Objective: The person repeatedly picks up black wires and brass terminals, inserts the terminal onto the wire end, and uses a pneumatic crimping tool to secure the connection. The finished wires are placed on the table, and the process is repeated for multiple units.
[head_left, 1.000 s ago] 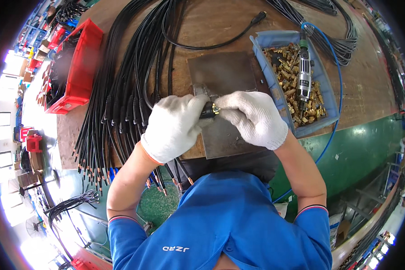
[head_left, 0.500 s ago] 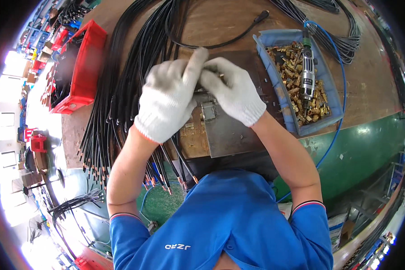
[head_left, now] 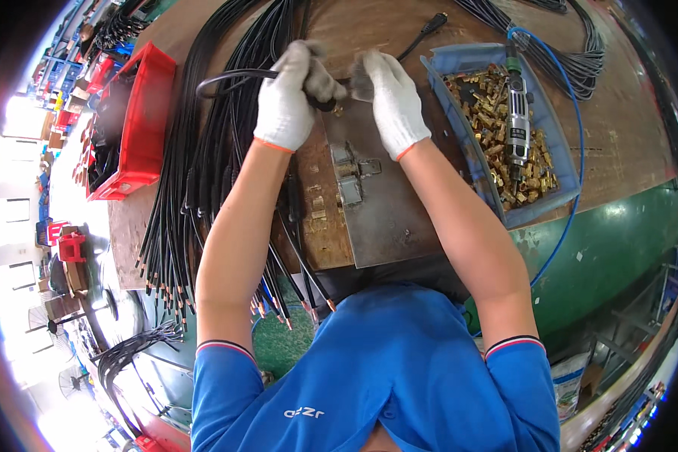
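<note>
Gripping one black hose (head_left: 226,77), two gloved hands (head_left: 288,98)

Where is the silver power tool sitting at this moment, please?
In the head view the silver power tool lies on the brass fittings in the blue tray, just right of the right hand.

Sack: at about four o'clock, near the lower right rim, a pale woven bag (head_left: 570,378) stands on the floor beside the green bench side, its top open; any print on it is too small to make out.
Labels: none visible.
Signs: none visible.
Screens: none visible.
</note>
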The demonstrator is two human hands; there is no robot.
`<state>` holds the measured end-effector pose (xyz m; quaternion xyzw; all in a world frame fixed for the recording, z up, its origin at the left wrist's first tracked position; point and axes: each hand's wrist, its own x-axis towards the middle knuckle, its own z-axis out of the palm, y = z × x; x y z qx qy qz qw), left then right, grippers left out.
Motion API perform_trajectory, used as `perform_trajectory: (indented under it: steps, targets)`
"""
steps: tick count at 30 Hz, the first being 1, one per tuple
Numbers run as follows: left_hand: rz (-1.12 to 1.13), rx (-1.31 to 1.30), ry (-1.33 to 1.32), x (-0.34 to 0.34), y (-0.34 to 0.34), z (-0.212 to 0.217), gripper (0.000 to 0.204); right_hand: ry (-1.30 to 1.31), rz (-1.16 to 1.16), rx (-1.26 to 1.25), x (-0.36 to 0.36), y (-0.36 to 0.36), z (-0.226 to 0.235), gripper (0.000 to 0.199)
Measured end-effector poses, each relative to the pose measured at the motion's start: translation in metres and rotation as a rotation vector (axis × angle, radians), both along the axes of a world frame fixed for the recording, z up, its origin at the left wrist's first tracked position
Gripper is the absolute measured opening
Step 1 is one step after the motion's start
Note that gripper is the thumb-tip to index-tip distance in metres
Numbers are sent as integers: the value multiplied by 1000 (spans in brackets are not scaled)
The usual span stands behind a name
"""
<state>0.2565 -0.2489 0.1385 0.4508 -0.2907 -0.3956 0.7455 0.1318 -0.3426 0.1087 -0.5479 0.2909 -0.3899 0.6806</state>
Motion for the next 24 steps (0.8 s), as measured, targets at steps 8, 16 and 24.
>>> perform_trajectory:
  steps: [8,16,24]
  targets:
    - [136,285,-367,3,-9,-46,20,-17,354,-1,24,3,-9,49]
    - [271,144,-471,-14,-13,-66,18,-188,229,-181,29,3,-34,34]
    - [300,206,-365,-6,-11,-61,22,3,358,-187,25,-6,-14,47]
